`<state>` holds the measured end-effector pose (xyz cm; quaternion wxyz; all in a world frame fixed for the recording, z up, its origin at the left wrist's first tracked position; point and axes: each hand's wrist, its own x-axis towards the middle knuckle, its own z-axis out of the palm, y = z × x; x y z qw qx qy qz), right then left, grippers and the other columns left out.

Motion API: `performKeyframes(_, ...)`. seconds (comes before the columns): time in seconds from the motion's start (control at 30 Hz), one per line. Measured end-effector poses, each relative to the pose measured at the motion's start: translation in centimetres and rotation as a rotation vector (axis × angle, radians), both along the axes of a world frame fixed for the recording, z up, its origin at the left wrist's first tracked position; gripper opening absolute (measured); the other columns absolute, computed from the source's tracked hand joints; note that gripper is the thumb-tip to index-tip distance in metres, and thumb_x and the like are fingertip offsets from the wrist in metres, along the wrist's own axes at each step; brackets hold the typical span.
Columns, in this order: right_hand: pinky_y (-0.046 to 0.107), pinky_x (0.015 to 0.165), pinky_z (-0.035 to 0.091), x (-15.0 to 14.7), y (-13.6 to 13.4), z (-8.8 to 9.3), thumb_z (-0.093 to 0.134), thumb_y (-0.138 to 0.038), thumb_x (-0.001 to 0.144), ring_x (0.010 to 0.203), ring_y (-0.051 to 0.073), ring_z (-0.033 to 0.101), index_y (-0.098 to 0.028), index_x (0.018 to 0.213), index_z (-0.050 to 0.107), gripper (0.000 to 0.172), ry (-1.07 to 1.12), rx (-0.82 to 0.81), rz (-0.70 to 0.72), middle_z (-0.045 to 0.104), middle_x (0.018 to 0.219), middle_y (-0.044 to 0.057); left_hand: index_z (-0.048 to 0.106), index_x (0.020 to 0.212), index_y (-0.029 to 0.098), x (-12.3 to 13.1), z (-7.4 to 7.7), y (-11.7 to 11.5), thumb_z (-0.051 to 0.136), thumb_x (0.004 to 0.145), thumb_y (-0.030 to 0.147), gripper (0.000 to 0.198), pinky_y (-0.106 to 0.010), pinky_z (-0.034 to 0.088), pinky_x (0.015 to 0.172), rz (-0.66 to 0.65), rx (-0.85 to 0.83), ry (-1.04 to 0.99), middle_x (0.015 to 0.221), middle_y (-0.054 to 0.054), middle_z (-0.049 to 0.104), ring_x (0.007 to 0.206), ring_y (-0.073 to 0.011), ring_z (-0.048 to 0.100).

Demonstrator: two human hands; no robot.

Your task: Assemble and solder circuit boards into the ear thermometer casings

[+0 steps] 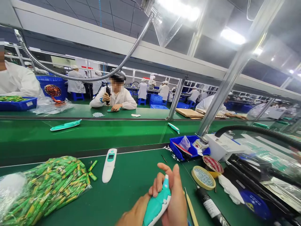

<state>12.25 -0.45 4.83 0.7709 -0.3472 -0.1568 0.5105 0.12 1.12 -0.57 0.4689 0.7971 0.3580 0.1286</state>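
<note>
Plainly, the teal-and-white handheld device (157, 205) is already in your grip, so its relation to you is contact rather than reach. Reading the clock from it, with twelve straight ahead of you, its long axis runs from seven o'clock up to one, the narrow white tip (166, 181) at the far end and the broad end toward you. Your right hand (175, 196) is wrapped about it from the four o'clock side, palm turned to you, lower fingers curled round, thumb and forefinger standing up apart on either side of the tip. Your left hand (136, 208) bears against the seven-to-eight o'clock side, near the broad end; its fingertips are hidden, so you cannot tell whether they pinch or merely support.

Around you on the green workbench (127, 185), a white handheld unit with a small screen (109, 166) lies at ten, well apart. Farther out at nine to ten sits a clear bag of green-and-yellow sticks (54, 185). A blue parts tray (175, 150) stands at one, and a round dish of small metallic pieces (193, 173) at two. Closest to your right hand, at three, a pale slender stick (191, 208) lies just beside it, with a black cylindrical tool (213, 210) beyond; these crowd that side most. Nothing shows between your palm and the device.
</note>
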Motion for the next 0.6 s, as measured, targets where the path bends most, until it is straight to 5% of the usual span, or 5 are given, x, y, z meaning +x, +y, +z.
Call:
performKeyframes(0.1,0.021,0.035,0.034,-0.4,0.3,0.1,0.052,-0.061,0.079,0.03,0.009,0.032,-0.02,0.064,0.053,0.044,0.073,0.041,0.029,0.035,0.035,-0.007,0.04,0.132,0.013,0.2,0.3,-0.2,0.044,0.077,0.022,0.055,-0.038,0.045,0.086,-0.044,0.139,0.194,0.134,-0.019,0.04,0.111,-0.0351,0.051)
performKeyframes(0.2,0.021,0.036,0.034,-0.2,0.6,0.2,0.053,-0.063,0.077,0.03,0.009,0.033,-0.019,0.058,0.048,0.048,0.059,0.019,0.075,0.036,0.035,-0.007,0.038,0.132,0.011,0.5,0.8,-0.2,0.045,0.075,0.021,0.058,-0.036,0.045,0.086,-0.034,0.119,0.169,0.134,-0.02,0.04,0.11,-0.0336,0.052)
performKeyframes(0.33,0.022,0.043,0.038,0.5,0.2,0.5,0.057,-0.064,0.073,0.042,0.012,0.046,-0.02,0.079,0.055,0.044,-0.05,-0.068,0.116,0.048,0.047,-0.006,0.035,0.132,0.017,1.1,0.0,0.1,0.054,0.072,0.035,0.066,-0.027,0.047,0.078,-0.002,-0.05,-0.101,0.122,-0.013,0.054,0.093,-0.0241,0.06)
performKeyframes(0.47,0.027,0.064,0.045,0.8,-1.0,-0.6,0.063,-0.062,0.069,0.075,0.02,0.058,-0.019,0.11,0.05,0.061,-0.148,-0.158,0.102,0.064,0.083,0.004,0.043,0.123,0.018,1.0,-0.4,0.4,0.052,0.071,0.057,0.065,-0.027,0.045,0.073,0.005,-0.108,-0.272,0.1,-0.007,0.064,0.08,-0.0204,0.059)
performKeyframes(0.6,0.028,0.068,0.044,0.3,-2.0,-2.3,0.073,-0.053,0.063,0.083,0.022,0.058,-0.015,0.113,0.049,0.067,-0.16,-0.161,0.1,0.066,0.092,0.009,0.037,0.128,0.019,0.9,-1.3,0.3,0.051,0.071,0.061,0.072,-0.03,0.044,0.082,0.022,-0.141,-0.349,0.116,-0.011,0.058,0.095,-0.0243,0.057)
